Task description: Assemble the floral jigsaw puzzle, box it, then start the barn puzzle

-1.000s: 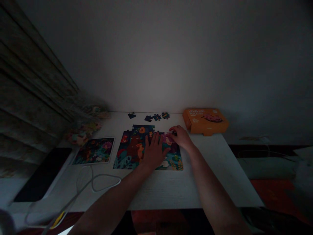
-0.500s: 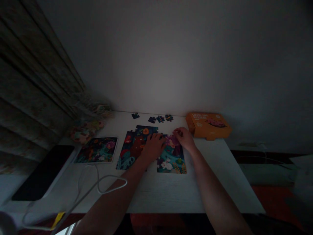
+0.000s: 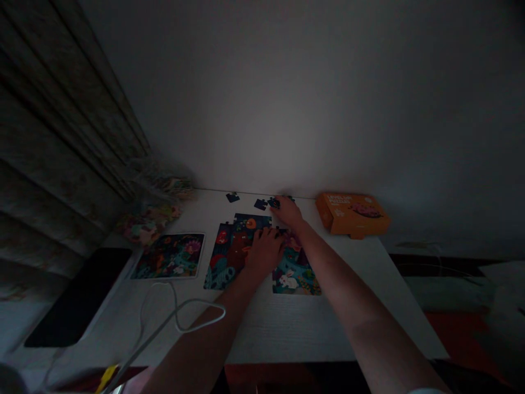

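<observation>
- Fingers [image 3: 266, 232] parted, our left hand [image 3: 262, 253] rests on a dark, step-topped puzzle [image 3: 240, 247] picturing a white rabbit.
- Our right hand [image 3: 289, 212] nears loose pieces [image 3: 261, 204]; grip, we cannot tell.

The head camera looks forward and down from over the near side of the table [image 3: 262, 334], wall [image 3: 262, 98] filling the top, left hand [image 3: 264, 250] and right hand [image 3: 289, 212] at arm's reach mid-frame.

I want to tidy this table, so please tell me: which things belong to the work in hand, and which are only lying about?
In the work:
partly joined, dark multicoloured jigsaw
loose dark jigsaw pieces
probably the white-bordered rectangular picture card

Apparently lying about:
flat black rectangular slab
white looped cable
orange cardboard puzzle box
pastel pieces, seemingly in clear plastic
</observation>
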{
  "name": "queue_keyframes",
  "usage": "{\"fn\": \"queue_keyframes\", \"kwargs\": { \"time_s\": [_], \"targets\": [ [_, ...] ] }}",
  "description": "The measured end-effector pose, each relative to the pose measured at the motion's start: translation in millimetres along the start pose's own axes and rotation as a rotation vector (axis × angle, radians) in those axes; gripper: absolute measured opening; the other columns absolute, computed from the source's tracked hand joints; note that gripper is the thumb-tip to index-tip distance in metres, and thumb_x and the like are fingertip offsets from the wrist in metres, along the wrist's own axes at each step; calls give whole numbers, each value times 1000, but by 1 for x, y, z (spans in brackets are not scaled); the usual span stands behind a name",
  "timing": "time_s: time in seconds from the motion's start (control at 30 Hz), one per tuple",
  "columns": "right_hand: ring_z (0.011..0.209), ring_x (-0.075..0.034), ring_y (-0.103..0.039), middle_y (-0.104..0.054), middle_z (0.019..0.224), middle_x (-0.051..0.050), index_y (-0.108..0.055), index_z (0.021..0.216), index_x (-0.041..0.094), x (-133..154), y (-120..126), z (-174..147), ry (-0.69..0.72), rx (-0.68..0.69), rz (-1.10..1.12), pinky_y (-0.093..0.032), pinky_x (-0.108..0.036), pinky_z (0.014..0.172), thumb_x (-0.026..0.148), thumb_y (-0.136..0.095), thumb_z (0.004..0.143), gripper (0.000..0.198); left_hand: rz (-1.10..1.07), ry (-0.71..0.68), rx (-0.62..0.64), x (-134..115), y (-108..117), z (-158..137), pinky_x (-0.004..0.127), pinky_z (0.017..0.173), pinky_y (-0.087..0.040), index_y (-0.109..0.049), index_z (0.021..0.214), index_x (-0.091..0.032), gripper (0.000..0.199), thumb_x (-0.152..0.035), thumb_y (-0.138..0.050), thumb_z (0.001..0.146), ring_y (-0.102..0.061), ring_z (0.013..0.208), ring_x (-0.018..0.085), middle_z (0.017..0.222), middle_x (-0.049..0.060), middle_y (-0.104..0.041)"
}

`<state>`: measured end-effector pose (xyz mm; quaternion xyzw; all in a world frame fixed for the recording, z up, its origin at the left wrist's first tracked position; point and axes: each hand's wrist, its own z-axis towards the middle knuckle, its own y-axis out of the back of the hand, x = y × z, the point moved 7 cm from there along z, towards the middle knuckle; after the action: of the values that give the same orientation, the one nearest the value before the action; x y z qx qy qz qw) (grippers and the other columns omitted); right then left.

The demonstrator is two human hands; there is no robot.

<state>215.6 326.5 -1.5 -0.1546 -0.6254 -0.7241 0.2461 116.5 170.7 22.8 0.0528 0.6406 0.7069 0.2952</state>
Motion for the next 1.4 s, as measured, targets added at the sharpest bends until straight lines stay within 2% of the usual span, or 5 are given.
{"fn": "queue_keyframes", "kwargs": {
  "time_s": [0.2,0.37,0.8,1.1,1.4],
  "targets": [
    [110,-29,-66,-70,115,-14,-63,127,17,-5,0,12,-1,10,46,-47,-46,104,15,-83,62,68,-14,6,-11,-1,0,0,54,104,-42,-72,116,-22,26,-27,-54,98,-53,123,34,129,11,-66],
    [112,-24,-64,-65,126,-15,-57,131,17,-6,17,-6,-8,-82,185,-47,-41,103,14,-74,67,66,10,25,13,-3,3,0,53,103,-43,-72,116,-24,27,-27,-50,100,-54,122,33,128,11,-66],
    [79,-23,-71,-75,83,-3,-68,100,24,-87,53,-78,-245,-215,966,-55,-35,72,51,-90,58,54,79,57,38,-9,-1,0,49,106,-41,-71,119,-23,26,-27,-51,102,-54,125,30,130,8,-67],
    [68,-20,-66,-70,73,0,-66,100,23,-70,47,-79,-170,-37,803,-45,-28,57,50,-82,68,46,104,55,43,-16,-4,-1,48,104,-43,-69,122,-23,29,-30,-49,104,-56,120,30,127,9,-67],
    [68,-17,-68,-70,94,-2,-61,113,25,-68,48,-78,-186,-116,840,-48,-27,55,52,-74,74,49,135,47,55,-16,-5,-1,50,103,-43,-67,127,-25,31,-37,-51,103,-55,121,32,128,9,-65]
  ]
}}
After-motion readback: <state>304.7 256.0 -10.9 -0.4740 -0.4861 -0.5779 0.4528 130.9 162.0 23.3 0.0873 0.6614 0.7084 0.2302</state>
